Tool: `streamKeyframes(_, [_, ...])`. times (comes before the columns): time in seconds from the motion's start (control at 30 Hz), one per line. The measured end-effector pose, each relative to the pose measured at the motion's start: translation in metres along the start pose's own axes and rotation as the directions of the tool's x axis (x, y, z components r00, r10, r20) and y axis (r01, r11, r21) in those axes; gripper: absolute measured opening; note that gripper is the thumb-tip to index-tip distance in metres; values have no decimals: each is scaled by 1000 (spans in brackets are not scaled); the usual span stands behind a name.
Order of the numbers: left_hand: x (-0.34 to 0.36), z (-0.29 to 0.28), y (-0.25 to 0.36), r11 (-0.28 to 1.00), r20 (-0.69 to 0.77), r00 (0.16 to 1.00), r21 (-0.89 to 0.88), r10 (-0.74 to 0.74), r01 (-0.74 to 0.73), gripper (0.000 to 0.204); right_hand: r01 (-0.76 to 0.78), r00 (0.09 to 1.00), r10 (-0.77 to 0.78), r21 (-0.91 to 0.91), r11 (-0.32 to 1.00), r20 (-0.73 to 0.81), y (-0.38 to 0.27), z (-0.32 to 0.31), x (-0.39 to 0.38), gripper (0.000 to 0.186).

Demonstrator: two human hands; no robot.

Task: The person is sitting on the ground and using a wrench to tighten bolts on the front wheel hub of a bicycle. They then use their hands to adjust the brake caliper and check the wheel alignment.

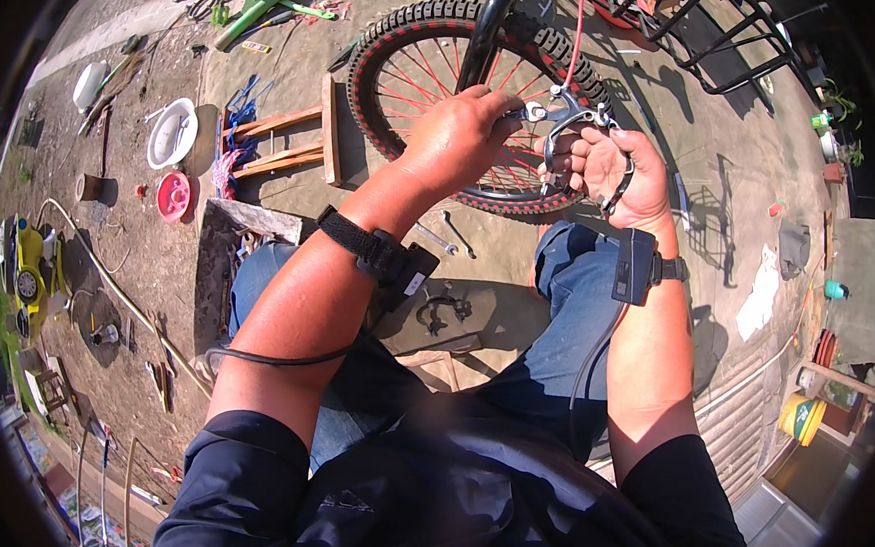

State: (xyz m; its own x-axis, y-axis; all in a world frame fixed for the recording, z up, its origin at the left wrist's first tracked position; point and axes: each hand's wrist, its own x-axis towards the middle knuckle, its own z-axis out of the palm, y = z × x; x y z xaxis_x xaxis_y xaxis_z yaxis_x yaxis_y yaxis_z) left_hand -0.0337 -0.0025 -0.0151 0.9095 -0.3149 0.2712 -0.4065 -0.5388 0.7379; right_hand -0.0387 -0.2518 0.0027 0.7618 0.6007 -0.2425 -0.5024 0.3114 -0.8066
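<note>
My right hand (611, 168) is wrapped around a bicycle brake caliper (570, 118) with silver and black curved arms, held up over the front wheel. A pinkish-red cable (576, 49) runs upward from the caliper. My left hand (459, 137) is closed at the caliper's left side, its fingertips at the bolt end. A bit of shiny metal shows by those fingertips; what they grip is mostly hidden. Behind both hands stands the bicycle wheel (386, 86), with a black knobby tyre, red spokes and a black fork (488, 35).
Between my knees lie two wrenches (437, 236) and a second brake caliper (442, 308). A wooden stool (331, 130) on its side, a stone trough (219, 272), a white basin (172, 132) and a pink bowl (173, 196) stand left. A black metal rack (736, 80) is at upper right.
</note>
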Motion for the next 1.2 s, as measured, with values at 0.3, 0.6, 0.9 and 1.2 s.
streamKeyframes(0.3, [-2,4,1,998,-2,1000,-59,-15,14,25,11,1000,-11,-11,1000,3,-3,8,0,66])
streamKeyframes(0.6, [-7,11,2,984,-2,994,-144,-108,106,24,30,999,-29,19,999,-44,1,7,1,63])
streamKeyframes(0.9, [-10,22,8,899,66,954,-322,-292,297,23,47,993,-41,57,997,-109,11,-1,3,55])
streamKeyframes(1.2, [-13,27,25,396,271,837,-783,-475,479,19,64,993,-59,50,997,-97,11,9,6,57])
